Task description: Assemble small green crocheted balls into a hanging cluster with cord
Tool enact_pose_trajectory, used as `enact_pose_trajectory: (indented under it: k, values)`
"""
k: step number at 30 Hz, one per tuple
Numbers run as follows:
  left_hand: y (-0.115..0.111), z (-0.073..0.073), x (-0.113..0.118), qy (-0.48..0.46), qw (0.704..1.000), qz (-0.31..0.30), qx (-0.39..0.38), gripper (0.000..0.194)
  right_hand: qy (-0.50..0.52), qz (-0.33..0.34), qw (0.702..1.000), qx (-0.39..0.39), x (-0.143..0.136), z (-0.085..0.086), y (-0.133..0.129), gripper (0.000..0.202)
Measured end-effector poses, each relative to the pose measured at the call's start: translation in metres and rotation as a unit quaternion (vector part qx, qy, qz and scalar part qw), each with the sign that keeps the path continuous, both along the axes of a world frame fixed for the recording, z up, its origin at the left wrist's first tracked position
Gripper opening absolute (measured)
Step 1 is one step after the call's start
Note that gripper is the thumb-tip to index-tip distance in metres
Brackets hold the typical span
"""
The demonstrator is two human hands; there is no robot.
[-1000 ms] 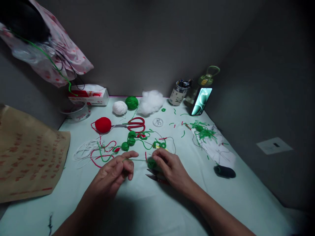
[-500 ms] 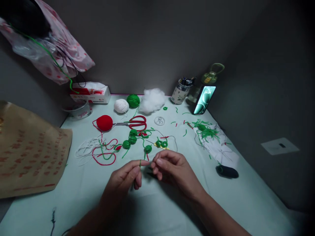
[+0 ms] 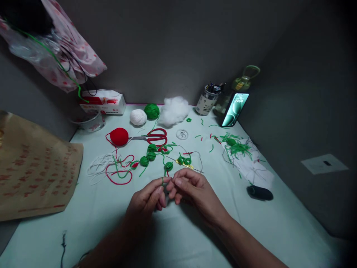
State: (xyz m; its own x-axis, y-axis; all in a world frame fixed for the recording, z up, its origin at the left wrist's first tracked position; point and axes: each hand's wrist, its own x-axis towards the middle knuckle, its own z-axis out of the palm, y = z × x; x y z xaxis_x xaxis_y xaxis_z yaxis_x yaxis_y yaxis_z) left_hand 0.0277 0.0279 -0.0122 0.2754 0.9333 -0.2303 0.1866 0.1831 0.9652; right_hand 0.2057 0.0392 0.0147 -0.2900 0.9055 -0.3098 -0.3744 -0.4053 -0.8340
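Observation:
My left hand (image 3: 147, 197) hovers over the near middle of the table, its index finger stretched to the right. Green yarn (image 3: 162, 181) loops round that finger, while the thumb presses against the curled fingers below. My right hand (image 3: 192, 190) is closed in a pinch at the left index fingertip; whatever sits between its fingers is too small to make out. Just beyond the hands lie a small green crocheted ball (image 3: 169, 166) and green yarn rings (image 3: 184, 160) beside a yellow piece. Several more green balls (image 3: 151, 155) cluster farther left.
Red-handled scissors (image 3: 157, 137) lie behind, near red (image 3: 119, 137), white (image 3: 138, 117) and green (image 3: 152, 111) yarn balls. White stuffing (image 3: 174, 111) rests against the wall. A lit phone (image 3: 235, 109) leans at back right, above yarn scraps (image 3: 237, 147). A paper bag (image 3: 39, 171) stands left.
My left hand has shifted slightly right and away from me, and its index fingertip now meets the right fingers. The right hand stays pinched. The whole view has tilted a little.

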Motion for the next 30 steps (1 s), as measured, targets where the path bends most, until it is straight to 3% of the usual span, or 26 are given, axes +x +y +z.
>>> enact_pose_trajectory:
  k: [3,8,13,21,30]
  values:
    - [0.000,-0.006,-0.003,0.027,0.999,-0.019,0.017,0.049,-0.049,0.026,0.998,0.026,0.000,0.002,-0.002,0.028]
    - [-0.002,-0.015,-0.006,0.086,0.986,-0.067,0.128,0.053,-0.119,0.042,0.989,0.075,-0.004,0.005,-0.007,0.026]
    - [-0.003,-0.016,-0.005,0.109,0.970,-0.073,0.203,0.052,-0.142,0.045,0.978,0.145,-0.008,0.008,-0.010,0.027]
    - [-0.002,-0.016,-0.005,0.132,0.963,-0.062,0.227,0.056,-0.208,0.051,0.964,0.157,-0.009,0.009,-0.010,0.027]
    - [-0.005,-0.027,-0.007,0.146,0.963,-0.052,0.222,0.055,-0.276,0.048,0.940,0.193,-0.007,0.002,-0.013,0.028]
